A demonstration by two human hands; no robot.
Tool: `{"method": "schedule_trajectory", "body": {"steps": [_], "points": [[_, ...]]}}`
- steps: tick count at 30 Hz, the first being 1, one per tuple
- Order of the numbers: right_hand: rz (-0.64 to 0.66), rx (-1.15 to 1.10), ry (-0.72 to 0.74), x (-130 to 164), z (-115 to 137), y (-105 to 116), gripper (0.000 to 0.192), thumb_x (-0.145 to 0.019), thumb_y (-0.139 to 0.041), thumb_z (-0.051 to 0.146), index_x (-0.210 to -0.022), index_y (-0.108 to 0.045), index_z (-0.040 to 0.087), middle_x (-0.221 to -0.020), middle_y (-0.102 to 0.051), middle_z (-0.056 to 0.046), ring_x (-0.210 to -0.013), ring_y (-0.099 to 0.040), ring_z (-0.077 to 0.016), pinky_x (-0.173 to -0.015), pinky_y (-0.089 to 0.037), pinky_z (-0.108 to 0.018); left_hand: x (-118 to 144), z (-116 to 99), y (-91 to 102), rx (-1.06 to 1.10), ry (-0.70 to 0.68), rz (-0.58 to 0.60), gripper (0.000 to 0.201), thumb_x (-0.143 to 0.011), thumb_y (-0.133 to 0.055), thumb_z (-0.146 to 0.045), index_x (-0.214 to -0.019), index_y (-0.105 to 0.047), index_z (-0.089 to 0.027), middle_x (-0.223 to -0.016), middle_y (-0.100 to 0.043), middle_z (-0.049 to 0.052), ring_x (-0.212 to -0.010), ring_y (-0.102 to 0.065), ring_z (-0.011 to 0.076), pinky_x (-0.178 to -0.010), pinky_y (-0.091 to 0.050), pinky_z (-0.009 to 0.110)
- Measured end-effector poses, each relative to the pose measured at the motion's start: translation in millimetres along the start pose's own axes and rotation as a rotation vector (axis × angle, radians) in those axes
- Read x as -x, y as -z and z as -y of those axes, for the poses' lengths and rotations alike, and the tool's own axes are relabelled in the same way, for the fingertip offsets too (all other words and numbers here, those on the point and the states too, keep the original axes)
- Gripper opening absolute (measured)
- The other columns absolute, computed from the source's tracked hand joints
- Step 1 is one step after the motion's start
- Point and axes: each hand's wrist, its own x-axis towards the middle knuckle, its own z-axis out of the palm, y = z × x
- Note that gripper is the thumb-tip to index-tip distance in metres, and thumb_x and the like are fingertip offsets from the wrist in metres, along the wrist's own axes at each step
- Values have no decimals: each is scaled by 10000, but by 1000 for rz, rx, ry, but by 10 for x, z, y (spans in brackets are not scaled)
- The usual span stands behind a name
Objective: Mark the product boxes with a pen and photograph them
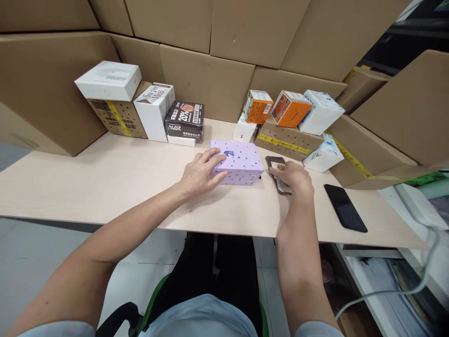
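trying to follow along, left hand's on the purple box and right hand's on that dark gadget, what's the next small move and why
Probably lift the handheld device toward the purple box: the right hand already covers it on the table, and the left hand steadies the box beside it.

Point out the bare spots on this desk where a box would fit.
The pale wooden desk is bare left of the left hand, which rests on the lilac dotted box. A smaller strip lies between the right hand and the black phone. The back edge is crowded with cartons.
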Motion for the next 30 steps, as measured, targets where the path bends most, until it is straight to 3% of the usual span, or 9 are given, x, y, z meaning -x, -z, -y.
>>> {"method": "schedule_trajectory", "body": {"steps": [3,10,13,16,18,21,23,25,30], "points": [[81,48,-10,9,61,-16,582,-776,-664,563,-1230,-646,199,-1317,-630,-176,-1212,-580,-372,-912,-495,-443,1,7,-7,4,1,-4,444,-927,-586,-463,-1315,-598,-249,-1466,-528,80,-1259,-553,296,-1035,-505,459],[-6,-118,-38,-22,51,-26,580,-694,-727,441,-1197,-653,161,-1274,-645,-200,-1215,-562,-408,-936,-485,-499,3,-9,-12,8,13,-9,443,-926,-580,-466,-1314,-602,-254,-1469,-527,74,-1258,-560,287,-1034,-508,449],[-76,-449,28,-24,-37,35,638,-686,-721,445,-1241,-611,150,-1111,-690,-165,-1047,-635,-331,-819,-530,-435,3,-17,-5,4,13,-18,445,-926,-577,-468,-1313,-605,-250,-1462,-534,76,-1258,-564,286,-1039,-507,446],[-64,-1088,166,78,-15,165,550,-702,-670,465,-1183,-606,206,-944,-684,-63,-817,-644,-221,-653,-536,-333,-1,-16,-12,-4,2,-20,448,-924,-581,-471,-1313,-604,-249,-1458,-537,75,-1254,-568,284,-1037,-508,440],[85,-1547,345,211,87,258,476,-739,-583,538,-1095,-626,225,-944,-680,-49,-786,-634,-197,-639,-542,-320,-8,-14,-27,-7,0,-22,448,-924,-582,-472,-1312,-602,-249,-1460,-534,74,-1254,-567,281,-1036,-507,436],[575,-1951,600,459,314,323,564,-757,-496,620,-1110,-642,205,-1056,-699,-90,-832,-645,-209,-673,-567,-348,-20,-16,-51,-12,9,-23,444,-930,-575,-476,-1310,-602,-248,-1459,-534,77,-1256,-562,277,-1038,-501,433],[841,-2008,641,618,463,294,583,-773,-496,599,-1153,-630,178,-1094,-706,-117,-834,-656,-220,-671,-579,-370,-25,-24,-58,-16,13,-25,449,-934,-569,-486,-1313,-600,-248,-1460,-532,78,-1257,-559,276,-1038,-498,430],[996,-2011,629,748,579,223,567,-801,-487,566,-1175,-617,160,-1095,-714,-131,-842,-668,-240,-676,-590,-406,-27,-33,-56,-18,15,-29,455,-939,-557,-501,-1315,-600,-249,-1465,-525,80,-1255,-558,277,-1036,-494,429],[1124,-1957,574,893,699,62,500,-833,-440,553,-1168,-602,219,-1153,-711,-101,-1018,-669,-304,-796,-583,-534,-27,-39,-35,7,-4,-10,456,-949,-512,-502,-1322,-595,-252,-1467,-518,81,-1255,-555,289,-1037,-488,437]]}}
